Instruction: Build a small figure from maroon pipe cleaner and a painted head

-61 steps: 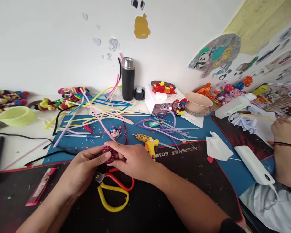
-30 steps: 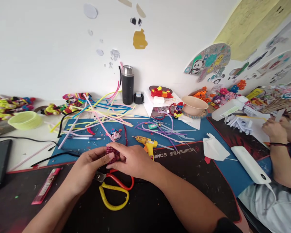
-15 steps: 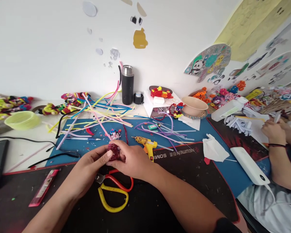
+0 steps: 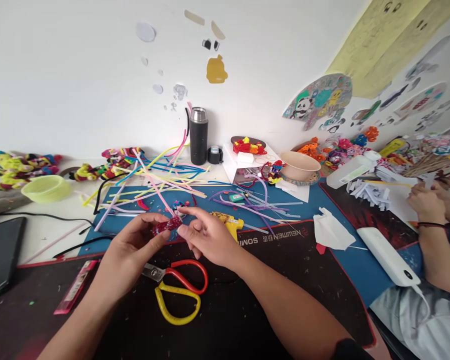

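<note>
A small dark red fuzzy piece of coiled pipe cleaner [image 4: 165, 226] is held up over the mat. My left hand [image 4: 137, 245] pinches it between thumb and fingers from the left. At its right end, the thumb and forefinger of my right hand [image 4: 210, 237] close loosely around it. Below lie scissors with one red and one yellow handle [image 4: 178, 304], their blades partly under my left hand. A yellow glue gun [image 4: 230, 225] rests beyond my right hand, partly covered by it. Just behind the red piece sits a small colourful doll head [image 4: 178, 206], mostly hidden.
Loose pipe cleaners [image 4: 161, 180] spread across the blue mat. Behind them stand a black thermos [image 4: 198, 137] and its cap [image 4: 214, 154]. A pink packet [image 4: 75, 290] and a phone [image 4: 3, 257] lie left; a white power bank [image 4: 386, 257] lies right, near another person's hands [image 4: 425, 202].
The red piece has shifted slightly left and now shows more of its length. My right hand's fingers have loosened and spread along its right end. The view has tilted a little.
</note>
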{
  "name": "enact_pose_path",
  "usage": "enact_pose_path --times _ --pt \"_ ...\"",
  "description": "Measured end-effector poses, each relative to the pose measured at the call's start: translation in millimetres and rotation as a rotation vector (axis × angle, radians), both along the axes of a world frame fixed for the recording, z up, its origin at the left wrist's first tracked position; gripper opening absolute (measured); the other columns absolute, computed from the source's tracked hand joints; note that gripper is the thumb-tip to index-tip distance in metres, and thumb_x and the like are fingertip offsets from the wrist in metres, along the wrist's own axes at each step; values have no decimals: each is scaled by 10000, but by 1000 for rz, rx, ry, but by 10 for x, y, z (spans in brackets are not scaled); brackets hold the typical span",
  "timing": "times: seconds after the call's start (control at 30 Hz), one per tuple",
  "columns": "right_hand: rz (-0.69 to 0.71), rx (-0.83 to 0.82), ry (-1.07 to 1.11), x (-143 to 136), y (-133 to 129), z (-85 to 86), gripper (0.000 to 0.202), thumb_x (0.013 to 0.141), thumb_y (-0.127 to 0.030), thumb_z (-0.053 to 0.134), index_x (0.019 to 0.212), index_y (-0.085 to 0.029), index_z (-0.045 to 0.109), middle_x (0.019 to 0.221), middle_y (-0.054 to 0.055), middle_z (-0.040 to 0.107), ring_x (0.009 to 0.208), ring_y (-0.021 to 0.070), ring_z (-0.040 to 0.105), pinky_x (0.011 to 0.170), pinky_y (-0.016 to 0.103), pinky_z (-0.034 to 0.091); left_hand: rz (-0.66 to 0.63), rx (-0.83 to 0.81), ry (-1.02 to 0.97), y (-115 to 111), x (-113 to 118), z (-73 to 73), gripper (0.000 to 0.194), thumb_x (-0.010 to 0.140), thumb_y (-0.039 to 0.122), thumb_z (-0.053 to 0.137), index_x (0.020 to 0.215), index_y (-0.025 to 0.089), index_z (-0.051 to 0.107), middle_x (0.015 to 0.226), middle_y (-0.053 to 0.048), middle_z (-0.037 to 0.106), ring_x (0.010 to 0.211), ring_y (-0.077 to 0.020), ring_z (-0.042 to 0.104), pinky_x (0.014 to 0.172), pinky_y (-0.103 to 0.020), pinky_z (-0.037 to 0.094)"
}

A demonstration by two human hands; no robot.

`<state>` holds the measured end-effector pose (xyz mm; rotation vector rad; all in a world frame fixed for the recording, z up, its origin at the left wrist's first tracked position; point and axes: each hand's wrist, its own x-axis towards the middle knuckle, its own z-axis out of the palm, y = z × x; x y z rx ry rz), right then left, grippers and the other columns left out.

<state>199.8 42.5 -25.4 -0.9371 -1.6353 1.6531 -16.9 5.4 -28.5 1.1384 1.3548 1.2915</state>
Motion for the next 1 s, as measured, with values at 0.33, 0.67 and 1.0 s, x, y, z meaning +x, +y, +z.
enact_pose_path --times 0.33,0.67,1.0 --pt "-71 -115 100 -30 42 -37 456 1010 -605 764 1183 -187 706 567 -109 574 444 107 527 510 247 421 -32 -69 9 -13 24 33 704 705 656 1017 1272 286 826 1294 -121 870 1245 -419 790 990 -491 687" --pt "-69 -96 39 -33 -7 29 529 1002 -595 811 1339 -196 726 605 -105 585 473 109 534 529 249 421 -66 -141 -60 -25 50 71 585 656 632 1058 1093 274 904 1137 -126 923 1134 -443 842 1020 -542 696" --pt "-120 231 -300 -34 -28 -4 321 1074 -372 768 1355 -241 850 663 -54 569 625 144 515 647 293 378 59 -139 67 -77 121 59 590 652 683 1023 1092 306 910 1105 -72 922 1119 -412 841 990 -466 689"
